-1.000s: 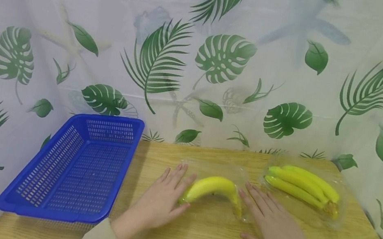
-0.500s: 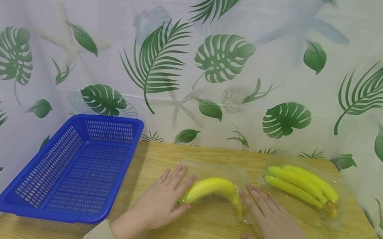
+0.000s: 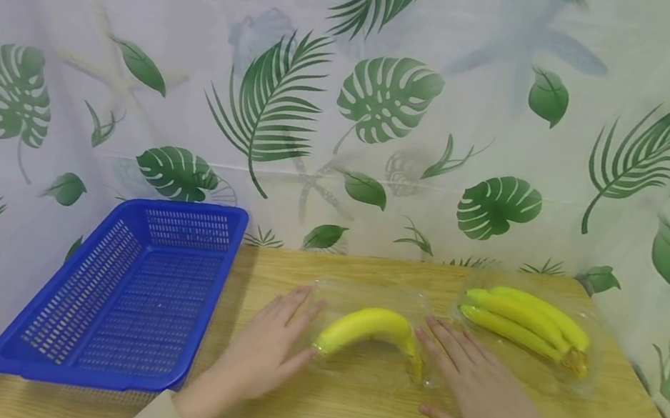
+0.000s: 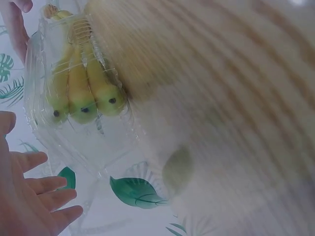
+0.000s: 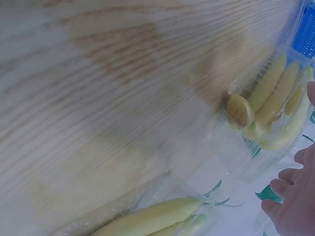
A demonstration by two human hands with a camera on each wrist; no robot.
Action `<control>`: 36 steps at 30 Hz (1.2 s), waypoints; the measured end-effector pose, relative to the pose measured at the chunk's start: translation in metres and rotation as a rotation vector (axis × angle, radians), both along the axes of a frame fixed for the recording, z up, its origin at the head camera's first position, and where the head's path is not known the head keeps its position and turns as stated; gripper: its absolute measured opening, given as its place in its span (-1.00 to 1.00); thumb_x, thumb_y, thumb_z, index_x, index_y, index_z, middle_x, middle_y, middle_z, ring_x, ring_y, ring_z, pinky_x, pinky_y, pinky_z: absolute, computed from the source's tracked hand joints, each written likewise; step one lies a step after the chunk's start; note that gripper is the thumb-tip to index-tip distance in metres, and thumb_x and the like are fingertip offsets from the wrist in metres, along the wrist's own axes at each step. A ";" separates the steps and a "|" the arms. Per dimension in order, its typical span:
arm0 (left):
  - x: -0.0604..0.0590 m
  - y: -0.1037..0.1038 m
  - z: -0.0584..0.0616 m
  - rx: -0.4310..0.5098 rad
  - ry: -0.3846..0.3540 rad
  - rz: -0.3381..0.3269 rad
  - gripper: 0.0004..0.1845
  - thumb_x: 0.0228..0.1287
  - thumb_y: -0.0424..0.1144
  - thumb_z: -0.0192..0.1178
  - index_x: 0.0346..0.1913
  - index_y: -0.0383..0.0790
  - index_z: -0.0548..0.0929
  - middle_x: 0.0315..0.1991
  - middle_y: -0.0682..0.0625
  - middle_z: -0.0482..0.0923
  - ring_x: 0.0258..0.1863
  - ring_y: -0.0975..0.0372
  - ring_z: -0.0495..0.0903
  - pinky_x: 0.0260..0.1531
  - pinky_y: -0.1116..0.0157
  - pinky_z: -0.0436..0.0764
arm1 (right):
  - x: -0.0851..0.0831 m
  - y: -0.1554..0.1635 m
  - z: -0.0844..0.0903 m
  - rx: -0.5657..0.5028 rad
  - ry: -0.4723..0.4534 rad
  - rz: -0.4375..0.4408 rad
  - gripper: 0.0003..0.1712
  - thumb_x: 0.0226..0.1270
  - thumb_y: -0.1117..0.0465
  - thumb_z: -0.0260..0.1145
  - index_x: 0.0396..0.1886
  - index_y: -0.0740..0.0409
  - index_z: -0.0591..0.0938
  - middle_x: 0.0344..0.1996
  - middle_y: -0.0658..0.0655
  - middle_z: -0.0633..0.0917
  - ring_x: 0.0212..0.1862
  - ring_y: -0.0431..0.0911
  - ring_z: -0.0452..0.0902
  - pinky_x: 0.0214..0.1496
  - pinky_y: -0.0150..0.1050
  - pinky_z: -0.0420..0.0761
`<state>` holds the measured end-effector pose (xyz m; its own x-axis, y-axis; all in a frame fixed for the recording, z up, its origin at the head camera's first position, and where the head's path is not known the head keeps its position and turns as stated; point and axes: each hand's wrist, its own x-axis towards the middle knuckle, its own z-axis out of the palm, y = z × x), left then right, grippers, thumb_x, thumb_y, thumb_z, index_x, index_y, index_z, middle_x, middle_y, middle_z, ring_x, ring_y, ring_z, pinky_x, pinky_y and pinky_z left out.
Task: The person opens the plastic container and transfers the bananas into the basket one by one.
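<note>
Both sets of fingers lay straight and spread, flat on the wooden table (image 3: 343,412) and holding nothing. The left hand (image 3: 262,350) rested just beside the stem end of a bunch of yellow bananas (image 3: 372,326) sealed in a clear plastic pack, and the right hand (image 3: 470,392) touched the pack's other end. A second pack of bananas (image 3: 526,321) sat farther right, near the table's corner. A blue plastic basket (image 3: 127,293) stood well to the left. The step looked like bracketing the nearer pack before a lift; closing in from both ends seemed the move it called for.
</note>
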<state>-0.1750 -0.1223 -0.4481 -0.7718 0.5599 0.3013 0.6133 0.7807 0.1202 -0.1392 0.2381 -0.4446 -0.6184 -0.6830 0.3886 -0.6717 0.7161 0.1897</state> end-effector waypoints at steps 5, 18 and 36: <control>0.003 -0.005 -0.001 0.086 -0.021 0.033 -0.31 0.58 0.03 0.14 0.61 -0.20 0.33 0.60 -0.29 0.30 0.55 -0.16 0.39 0.57 -0.15 0.40 | -0.002 -0.006 0.006 0.021 0.003 0.004 0.08 0.52 -0.44 0.13 0.70 0.19 0.15 0.69 0.25 0.20 0.75 -0.18 -0.51 0.79 -0.30 -0.48; 0.010 -0.018 -0.007 0.234 -0.035 0.095 -0.43 0.60 -0.07 0.11 0.51 -0.27 0.46 0.48 -0.27 0.50 0.44 -0.15 0.52 0.48 -0.14 0.51 | -0.003 -0.035 0.022 0.066 -0.105 -0.030 0.22 0.31 -0.36 0.43 0.73 0.13 0.11 0.68 0.23 0.24 0.71 0.12 0.09 0.78 -0.26 -0.50; 0.019 -0.021 -0.014 0.575 -0.231 0.157 -0.60 0.71 -0.21 -0.03 0.34 -0.35 0.62 0.24 -0.22 0.72 0.25 -0.13 0.69 0.32 -0.14 0.65 | -0.010 -0.074 0.030 0.081 -0.118 0.071 0.13 0.41 -0.36 0.34 0.70 0.20 0.17 0.64 0.24 0.33 0.62 0.13 0.31 0.62 0.14 0.44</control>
